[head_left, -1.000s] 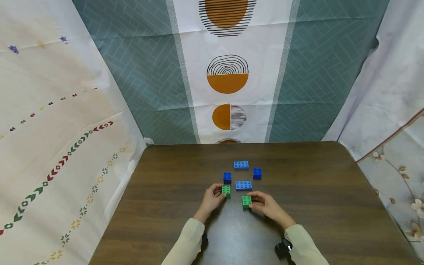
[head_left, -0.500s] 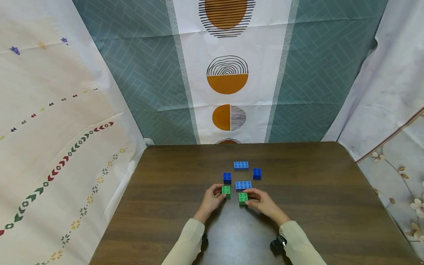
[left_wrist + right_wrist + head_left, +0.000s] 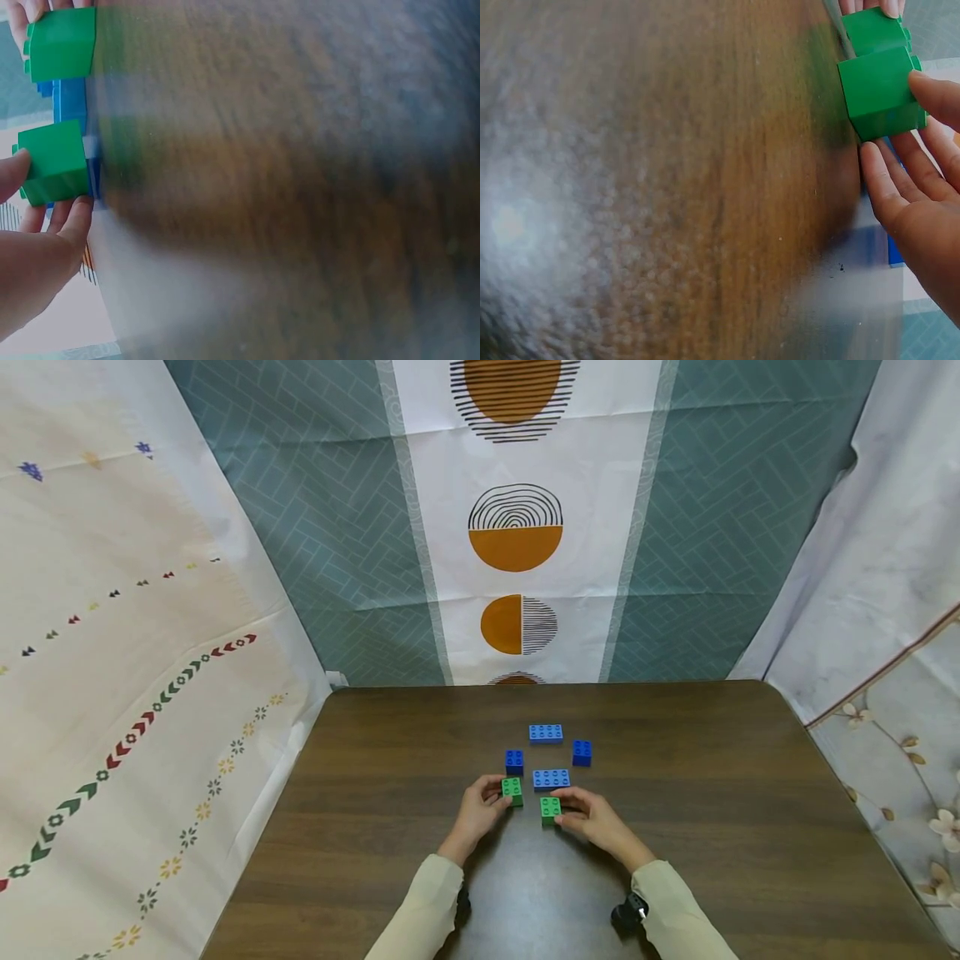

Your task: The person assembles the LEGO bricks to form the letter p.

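Note:
My left hand pinches a small green building brick with studs on top, thumb on the near side and fingers on the far side. In the left wrist view this green brick sits between thumb and fingertips. My right hand pinches a second green brick a little nearer the body and to the right, with a gap between the two. In the right wrist view the thumb presses that green brick from one side and fingertips touch the other.
Just beyond the hands lie a small dark blue brick and a longer blue brick. Farther back are another long blue brick and a small dark blue one. All are on the brown wooden table, with patterned cloths hanging around it.
The right hand has moved left and slightly away from the body with its green brick, closer to the other. The left hand's brick has shifted and turned slightly.

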Demonstrator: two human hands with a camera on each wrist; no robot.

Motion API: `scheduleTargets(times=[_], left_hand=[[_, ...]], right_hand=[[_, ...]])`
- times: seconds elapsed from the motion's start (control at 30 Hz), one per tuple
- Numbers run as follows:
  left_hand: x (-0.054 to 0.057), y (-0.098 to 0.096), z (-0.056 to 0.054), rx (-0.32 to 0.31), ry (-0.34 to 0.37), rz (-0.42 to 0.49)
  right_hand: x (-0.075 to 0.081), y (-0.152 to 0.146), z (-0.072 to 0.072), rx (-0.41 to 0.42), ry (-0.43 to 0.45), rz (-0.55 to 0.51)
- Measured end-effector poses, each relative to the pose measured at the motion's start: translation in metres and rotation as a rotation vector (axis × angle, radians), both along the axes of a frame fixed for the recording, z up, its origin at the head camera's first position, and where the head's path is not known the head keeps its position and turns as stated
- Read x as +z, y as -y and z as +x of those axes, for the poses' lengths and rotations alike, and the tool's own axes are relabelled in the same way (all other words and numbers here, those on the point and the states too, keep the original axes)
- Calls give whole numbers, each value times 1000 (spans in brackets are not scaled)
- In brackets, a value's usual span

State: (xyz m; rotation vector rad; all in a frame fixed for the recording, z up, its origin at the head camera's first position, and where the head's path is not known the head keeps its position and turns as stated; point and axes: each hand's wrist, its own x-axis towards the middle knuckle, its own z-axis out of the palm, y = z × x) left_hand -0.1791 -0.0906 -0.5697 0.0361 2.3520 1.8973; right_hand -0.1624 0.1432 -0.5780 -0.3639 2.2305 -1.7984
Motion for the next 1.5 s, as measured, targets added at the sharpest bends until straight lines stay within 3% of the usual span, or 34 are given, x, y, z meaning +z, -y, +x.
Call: scheduleTargets(times=[0.4, 0.77, 1.03, 1.17, 1.4, 1.5], left_hand=[[8, -1, 3, -26, -47, 52], [21, -12, 8, -88, -82, 106], [51, -21, 25, -165, -127, 141], [50, -24, 28, -191, -149, 150], [47, -28, 28, -198, -97, 145], [46, -30, 28, -196, -107, 136]], right_hand=[[-4, -3, 1, 8, 6, -11], [-2, -3, 2, -18, 30, -12], [-1, -3, 1, 11, 3, -29], [-4, -3, -1, 17, 10, -16], [-4, -3, 0, -1, 24, -21], [-4, -3, 1, -8, 27, -23]])
